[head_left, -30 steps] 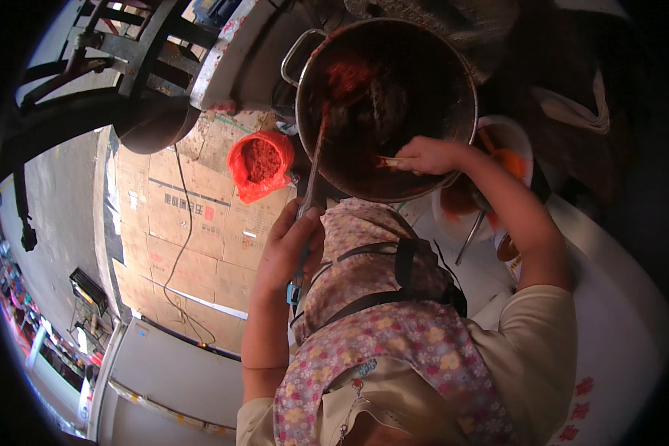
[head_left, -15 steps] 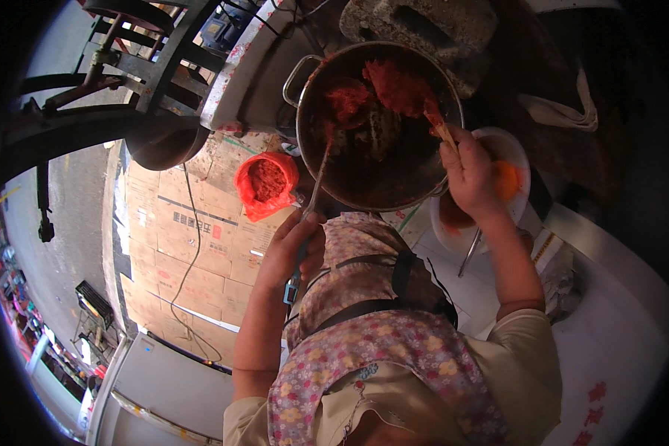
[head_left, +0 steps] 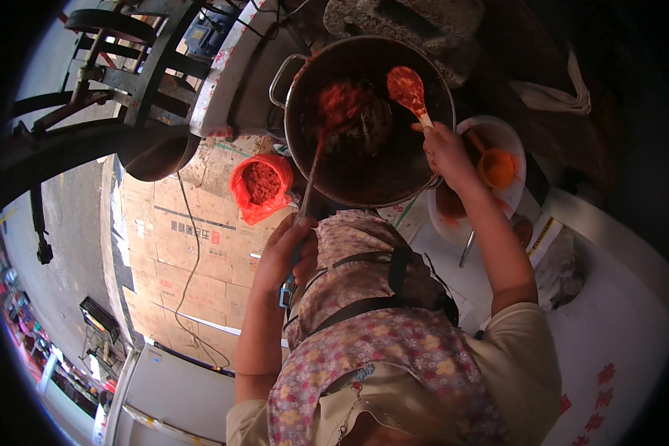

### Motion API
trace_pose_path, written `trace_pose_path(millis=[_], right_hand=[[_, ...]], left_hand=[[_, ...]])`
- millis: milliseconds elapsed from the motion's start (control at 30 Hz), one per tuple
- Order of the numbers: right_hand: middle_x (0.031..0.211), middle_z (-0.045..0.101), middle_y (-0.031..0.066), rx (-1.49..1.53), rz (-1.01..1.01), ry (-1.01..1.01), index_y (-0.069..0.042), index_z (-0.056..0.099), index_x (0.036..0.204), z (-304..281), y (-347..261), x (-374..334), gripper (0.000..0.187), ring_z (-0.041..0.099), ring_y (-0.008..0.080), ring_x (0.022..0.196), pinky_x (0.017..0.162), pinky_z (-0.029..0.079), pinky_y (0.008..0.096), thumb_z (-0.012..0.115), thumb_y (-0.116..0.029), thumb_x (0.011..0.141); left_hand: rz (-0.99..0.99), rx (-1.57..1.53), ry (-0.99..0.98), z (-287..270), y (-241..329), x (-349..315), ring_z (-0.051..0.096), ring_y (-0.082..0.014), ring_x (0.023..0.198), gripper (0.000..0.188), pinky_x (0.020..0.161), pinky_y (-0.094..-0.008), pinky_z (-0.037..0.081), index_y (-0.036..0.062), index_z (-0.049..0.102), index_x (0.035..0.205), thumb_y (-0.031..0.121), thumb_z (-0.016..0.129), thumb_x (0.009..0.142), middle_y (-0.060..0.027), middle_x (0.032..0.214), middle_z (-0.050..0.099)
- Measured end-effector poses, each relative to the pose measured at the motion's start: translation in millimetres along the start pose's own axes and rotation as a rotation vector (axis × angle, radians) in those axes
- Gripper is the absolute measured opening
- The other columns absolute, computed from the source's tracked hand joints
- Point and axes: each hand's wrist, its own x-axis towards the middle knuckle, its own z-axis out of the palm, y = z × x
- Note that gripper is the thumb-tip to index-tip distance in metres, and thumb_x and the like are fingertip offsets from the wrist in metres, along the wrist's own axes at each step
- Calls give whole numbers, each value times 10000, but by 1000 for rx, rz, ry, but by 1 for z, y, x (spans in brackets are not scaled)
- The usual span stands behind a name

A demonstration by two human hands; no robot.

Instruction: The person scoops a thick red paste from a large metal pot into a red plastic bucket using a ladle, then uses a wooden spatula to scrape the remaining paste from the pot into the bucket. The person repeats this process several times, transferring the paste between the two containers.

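My left hand (head_left: 286, 249) is closed round the blue grip of a long metal-handled utensil (head_left: 314, 175). Its far end dips into a deep metal pot (head_left: 383, 195) and carries a blurred clump of red paste (head_left: 342, 102), which hides its shape. In my right hand (head_left: 450, 156) is the pale handle of a wooden spoon (head_left: 406, 87). The spoon's head is tilted over the right side of the pot, its face coated with red paste. Dark smears and a paler scraped patch mark the pot's inside.
A red plastic bag (head_left: 236, 195) of chopped red paste stands left of the pot. To the right is a white basin (head_left: 522, 152) holding an orange ladle (head_left: 496, 168). Rough stone blocks (head_left: 416, 26) lie behind the pot; flattened cardboard (head_left: 167, 241) covers the left floor.
The big red clump over the pot's right side has gone from the wooden spoon, whose coated face now shows. My right hand has turned the spoon. The left utensil stays in the pot.
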Motion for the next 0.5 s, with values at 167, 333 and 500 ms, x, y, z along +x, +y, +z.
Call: trace_pose_path(millis=[167, 333, 500], right_hand=[[633, 435, -24, 1032, 431, -100, 26, 441, 1253, -6, -14, 14, 336, 351, 82, 454, 414, 318, 210, 405, -201, 1008], [606, 398, -33, 1170, 331, -152, 25, 445, 1213, 6, -4, 71, 296, 361, 85, 476, 433, 319, 225, 379, -185, 1015], [607, 422, -2, 940, 329, 21, -97, 460, 710, 51, 62, 189, 252, 329, 104, 461, 425, 287, 244, 390, -151, 946]], left_hand=[[-1, 19, -6, -7, -1, -10, 322, -78, 350, 154, 315, -218, 262, 41, 496, 1002, 191, 486, 969, -6, 585, 408], [-10, -11, 28, -7, -2, -16, 327, -80, 354, 165, 317, -218, 269, 41, 495, 1008, 202, 485, 972, -11, 615, 425], [33, 38, 62, -3, -3, -13, 276, -57, 343, 196, 307, -202, 218, 59, 500, 1026, 247, 465, 983, 16, 586, 370]])
